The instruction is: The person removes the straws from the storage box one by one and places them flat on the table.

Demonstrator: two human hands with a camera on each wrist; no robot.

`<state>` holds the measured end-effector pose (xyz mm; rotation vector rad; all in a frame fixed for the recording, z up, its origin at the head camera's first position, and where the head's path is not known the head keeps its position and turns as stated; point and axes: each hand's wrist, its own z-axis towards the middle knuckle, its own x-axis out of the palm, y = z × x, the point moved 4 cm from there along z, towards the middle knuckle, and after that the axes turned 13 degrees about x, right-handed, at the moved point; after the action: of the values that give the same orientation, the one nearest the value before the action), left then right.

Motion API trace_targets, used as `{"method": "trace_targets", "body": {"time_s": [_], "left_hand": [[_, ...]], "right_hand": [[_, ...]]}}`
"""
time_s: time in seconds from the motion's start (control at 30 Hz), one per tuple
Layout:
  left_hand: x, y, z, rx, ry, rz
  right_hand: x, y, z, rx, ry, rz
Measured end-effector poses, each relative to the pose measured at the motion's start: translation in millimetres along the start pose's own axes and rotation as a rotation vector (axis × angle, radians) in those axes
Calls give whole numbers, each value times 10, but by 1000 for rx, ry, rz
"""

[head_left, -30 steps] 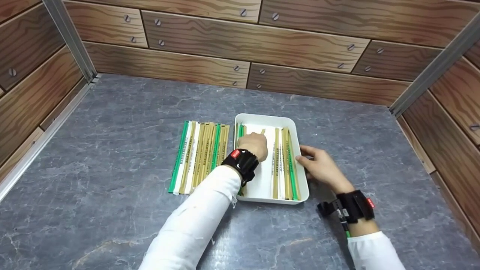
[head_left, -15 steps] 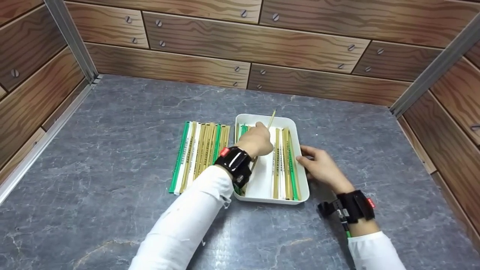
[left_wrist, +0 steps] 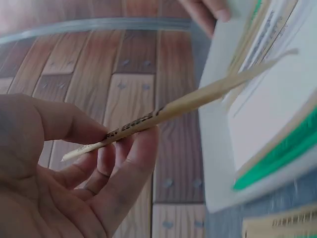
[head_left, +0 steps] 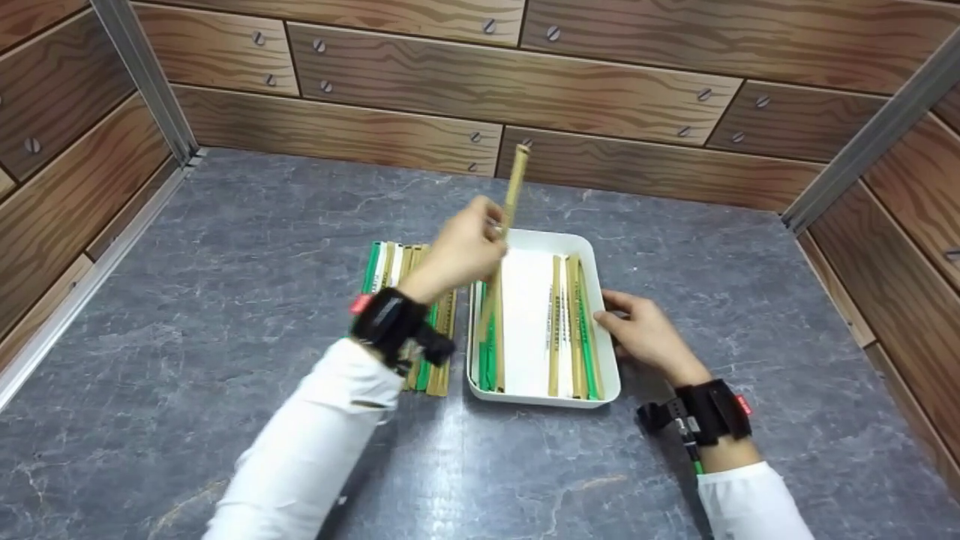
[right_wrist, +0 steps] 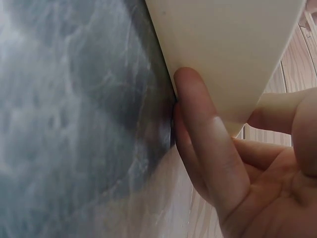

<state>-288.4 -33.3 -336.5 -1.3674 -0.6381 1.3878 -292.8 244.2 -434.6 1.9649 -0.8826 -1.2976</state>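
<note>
My left hand (head_left: 463,253) pinches a slim straw in a tan paper wrapper (head_left: 516,184) between thumb and fingers. The straw stands tilted above the left part of a white tray (head_left: 525,330); dark print shows on its wrapper in the left wrist view. Inside the tray, green and tan wrapped straws (head_left: 490,356) line the left wall, and tan, white and green ones (head_left: 576,322) lie along the right. My right hand (head_left: 646,336) holds the tray's right wall, thumb at the rim (right_wrist: 272,115) and fingers (right_wrist: 208,139) against the outside.
Left of the tray, a row of wrapped straws (head_left: 441,375) in tan, white and green lies on the grey marbled table (head_left: 187,330), partly hidden by my left wrist. Wood-patterned panels (head_left: 420,82) enclose the back and sides.
My left hand has lifted the tan wrapped straw up out of the tray and carried it leftward, turning it more upright. My right hand stays at the tray wall.
</note>
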Motion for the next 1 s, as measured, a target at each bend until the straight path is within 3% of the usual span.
{"method": "trace_targets", "body": {"time_s": [0.3, 0.5, 0.73, 1.0], "left_hand": [[-775, 392, -382, -48, -134, -76], [-1080, 733, -648, -140, -167, 11], [-1238, 1072, -877, -237, -134, 169], [-1184, 1297, -956, -318, -91, 153]], "right_hand": [[1, 13, 5, 13, 5, -5], [12, -1, 6, 17, 20, 28], [11, 2, 7, 7, 14, 23], [4, -13, 10, 14, -8, -12]]}}
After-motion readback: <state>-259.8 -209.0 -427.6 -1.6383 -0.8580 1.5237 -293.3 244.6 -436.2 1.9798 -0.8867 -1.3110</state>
